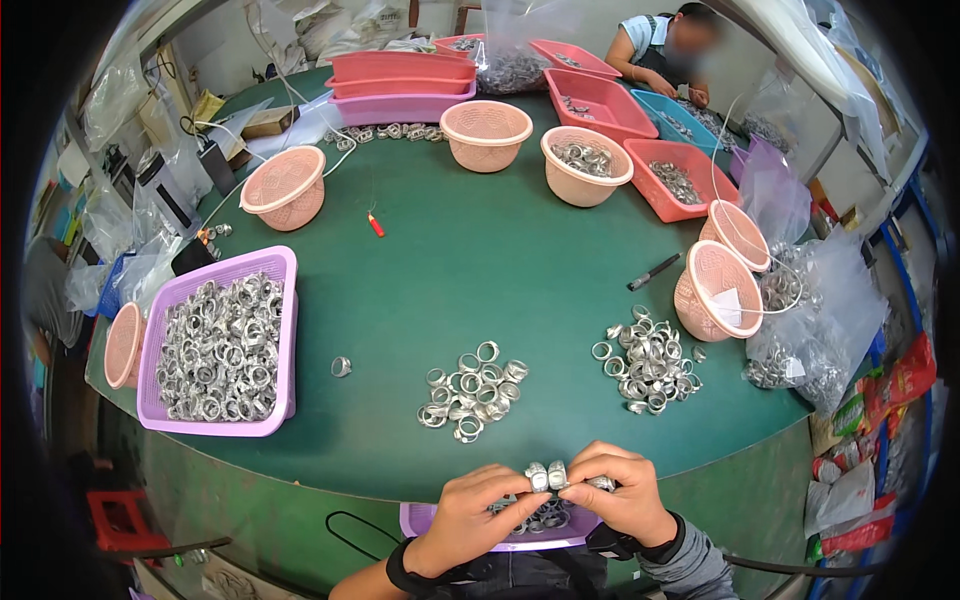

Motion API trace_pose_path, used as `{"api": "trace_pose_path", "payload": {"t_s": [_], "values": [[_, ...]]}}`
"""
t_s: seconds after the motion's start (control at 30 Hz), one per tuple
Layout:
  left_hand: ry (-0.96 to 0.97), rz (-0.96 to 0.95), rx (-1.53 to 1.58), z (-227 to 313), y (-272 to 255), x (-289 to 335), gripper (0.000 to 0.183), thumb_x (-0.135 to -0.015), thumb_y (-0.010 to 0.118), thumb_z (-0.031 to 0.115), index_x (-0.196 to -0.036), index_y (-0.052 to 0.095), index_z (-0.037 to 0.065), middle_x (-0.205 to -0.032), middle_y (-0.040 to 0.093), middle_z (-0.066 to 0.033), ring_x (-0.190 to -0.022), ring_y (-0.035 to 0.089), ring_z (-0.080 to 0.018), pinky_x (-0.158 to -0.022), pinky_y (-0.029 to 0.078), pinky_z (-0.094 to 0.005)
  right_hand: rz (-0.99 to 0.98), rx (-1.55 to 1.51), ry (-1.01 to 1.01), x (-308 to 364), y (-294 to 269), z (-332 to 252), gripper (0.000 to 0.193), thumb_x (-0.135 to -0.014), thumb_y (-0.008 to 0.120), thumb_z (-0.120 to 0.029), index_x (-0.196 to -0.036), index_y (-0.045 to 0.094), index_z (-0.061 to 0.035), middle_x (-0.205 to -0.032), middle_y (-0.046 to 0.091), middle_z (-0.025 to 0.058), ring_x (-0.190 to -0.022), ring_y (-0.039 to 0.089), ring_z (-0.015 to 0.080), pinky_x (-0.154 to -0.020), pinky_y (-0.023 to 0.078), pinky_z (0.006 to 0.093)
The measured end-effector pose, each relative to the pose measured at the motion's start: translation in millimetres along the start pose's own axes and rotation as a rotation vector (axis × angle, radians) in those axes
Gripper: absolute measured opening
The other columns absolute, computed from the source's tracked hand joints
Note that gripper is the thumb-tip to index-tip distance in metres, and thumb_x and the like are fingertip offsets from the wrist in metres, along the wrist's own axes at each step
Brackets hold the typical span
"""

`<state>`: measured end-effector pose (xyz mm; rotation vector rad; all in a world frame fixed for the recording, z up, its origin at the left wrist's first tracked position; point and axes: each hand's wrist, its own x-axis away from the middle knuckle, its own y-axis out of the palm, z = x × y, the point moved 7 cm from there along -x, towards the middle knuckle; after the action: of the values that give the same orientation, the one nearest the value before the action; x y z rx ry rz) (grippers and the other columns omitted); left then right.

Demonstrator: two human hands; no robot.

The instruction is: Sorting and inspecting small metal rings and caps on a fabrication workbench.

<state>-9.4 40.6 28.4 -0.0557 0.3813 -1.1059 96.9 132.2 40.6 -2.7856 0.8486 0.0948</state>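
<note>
Close together above the table's near edge, my left hand (470,512) and my right hand (625,490) are both closed. The left pinches a silver metal ring (538,478), and the right pinches another silver ring (556,474) right beside it, the two side by side. A further ring (601,483) shows among my right fingers. Below the hands is a purple basket (420,520) with silver rings in it, partly hidden by them. On the green table ahead lie a middle pile of rings (470,390), a right pile of rings (652,362) and a single ring (341,367).
A purple basket (290,330) full of rings stands at left. Peach baskets (485,125), red trays (600,100) and a blue tray (655,110) line the back. A black pen (655,272) and a red lighter-like object (376,225) lie on the table. Another person (640,60) sits at far right.
</note>
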Motion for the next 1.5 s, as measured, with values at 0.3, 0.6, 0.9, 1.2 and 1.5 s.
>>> {"api": "trace_pose_path", "payload": {"t_s": [0.3, 0.6, 0.9, 1.2, 1.5], "values": [[0.185, -0.066, 0.007, 30.6, 22.8, -9.8, 0.012, -0.064, 0.07, 0.007, -0.071, 0.061, 0.007, -0.063, 0.056, -0.0028, -0.051, 0.05, -0.0159, -0.047, 0.037, -0.0263, 0.037, -1.321, 0.295, 35.8, -3.5, 59.2, 0.016, -0.084, 0.048, -0.016, -0.089, 0.054, -0.0027, -0.097, 0.048, 0.0138, -0.071, 0.052, 0.0187, -0.057, 0.045, 0.0267], [0.367, -0.246, -0.333, 39.0, 78.1, -18.6, 0.014, -0.07, 0.067, 0.016, -0.081, 0.062, 0.009, -0.071, 0.054, -0.0016, -0.061, 0.052, -0.0169, -0.055, 0.04, -0.0283, 0.455, -1.397, 0.753, 53.6, -45.5, 79.0, 0.011, -0.084, 0.051, -0.017, -0.083, 0.051, -0.0061, -0.072, 0.05, 0.0058, -0.06, 0.049, 0.0134, -0.04, 0.036, 0.02], [0.175, -0.084, -0.62, -4.6, 0.9, -25.2, 0.012, -0.067, 0.067, 0.012, -0.077, 0.062, 0.008, -0.069, 0.055, -0.0036, -0.064, 0.054, -0.0203, -0.058, 0.042, -0.0311, 0.115, 0.705, -0.158, -51.2, -115.7, 53.3, 0.016, -0.075, 0.058, -0.009, -0.089, 0.054, -0.0026, -0.095, 0.054, 0.0134, -0.094, 0.048, 0.0316, -0.083, 0.037, 0.0373], [0.262, -0.104, -0.825, -17.3, 6.4, -62.7, 0.012, -0.068, 0.064, 0.014, -0.075, 0.06, 0.004, -0.072, 0.054, -0.0097, -0.073, 0.053, -0.0255, -0.065, 0.042, -0.0357, -0.098, 0.8, -0.178, -85.6, -38.6, 10.9, 0.018, -0.071, 0.059, -0.014, -0.085, 0.059, -0.0032, -0.09, 0.057, 0.0139, -0.086, 0.052, 0.0322, -0.076, 0.042, 0.0388], [0.235, -0.317, -0.966, -44.3, 30.5, -63.2, 0.011, -0.069, 0.055, 0.009, -0.062, 0.055, 0.002, -0.067, 0.055, -0.0112, -0.07, 0.055, -0.0263, -0.064, 0.042, -0.0367, -0.148, 0.974, -0.152, -93.3, 3.1, 47.6, 0.012, -0.073, 0.056, -0.013, -0.077, 0.057, -0.0023, -0.078, 0.056, 0.014, -0.078, 0.052, 0.0316, -0.071, 0.044, 0.0393]]}}
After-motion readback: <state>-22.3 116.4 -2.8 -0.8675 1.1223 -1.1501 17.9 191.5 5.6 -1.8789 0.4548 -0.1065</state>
